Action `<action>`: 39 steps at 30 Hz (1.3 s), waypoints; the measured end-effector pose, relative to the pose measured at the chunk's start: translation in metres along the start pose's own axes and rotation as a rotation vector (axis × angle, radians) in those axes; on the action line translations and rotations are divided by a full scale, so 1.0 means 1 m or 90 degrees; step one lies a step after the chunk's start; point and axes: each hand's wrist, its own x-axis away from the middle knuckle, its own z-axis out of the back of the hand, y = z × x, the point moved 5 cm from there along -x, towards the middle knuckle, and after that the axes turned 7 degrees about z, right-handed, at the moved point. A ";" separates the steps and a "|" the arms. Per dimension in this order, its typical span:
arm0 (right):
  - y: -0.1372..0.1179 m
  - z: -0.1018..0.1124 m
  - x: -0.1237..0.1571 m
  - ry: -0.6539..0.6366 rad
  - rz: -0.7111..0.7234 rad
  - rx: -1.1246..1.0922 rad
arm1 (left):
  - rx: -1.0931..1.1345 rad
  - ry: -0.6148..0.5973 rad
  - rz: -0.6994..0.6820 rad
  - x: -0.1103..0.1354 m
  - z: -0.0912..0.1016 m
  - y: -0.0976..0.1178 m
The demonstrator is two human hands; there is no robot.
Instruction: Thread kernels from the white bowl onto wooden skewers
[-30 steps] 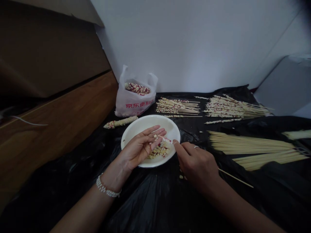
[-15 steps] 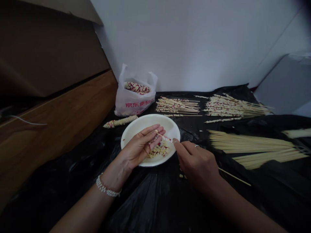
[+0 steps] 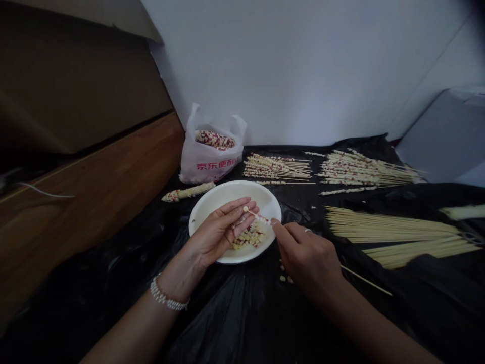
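Observation:
My left hand [image 3: 222,228] hovers palm-up over a white bowl [image 3: 216,199] of loose corn kernels [image 3: 248,238], fingers close together, pinching a kernel at the tip of a thin bamboo skewer [image 3: 259,218]. My right hand [image 3: 308,255] is closed on that skewer just right of the bowl; the stick's tail [image 3: 366,286] sticks out behind my wrist. A few kernels are threaded on the skewer's front end. A bead bracelet [image 3: 166,298] circles my left wrist.
Black plastic sheeting [image 3: 235,313] covers the surface. Bare skewers [image 3: 394,235] lie heaped at right; two piles of threaded skewers [image 3: 276,167] [image 3: 359,172] lie behind. A white bag with a corn cob [image 3: 212,149] and a stripped cob [image 3: 187,192] sit by the bowl. A wooden board [image 3: 87,202] is at left.
My left fingers have curled slightly closer round the skewer tip. Both hands stay over the bowl almost unmoved.

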 end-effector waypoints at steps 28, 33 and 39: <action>-0.001 0.001 -0.001 0.015 -0.002 -0.032 | -0.077 0.026 -0.037 -0.001 0.005 0.004; 0.000 0.002 -0.001 0.020 -0.011 -0.047 | -0.060 0.009 0.002 -0.002 0.005 0.003; -0.001 0.003 0.000 0.029 -0.011 -0.056 | -0.063 0.022 0.011 -0.001 0.004 0.004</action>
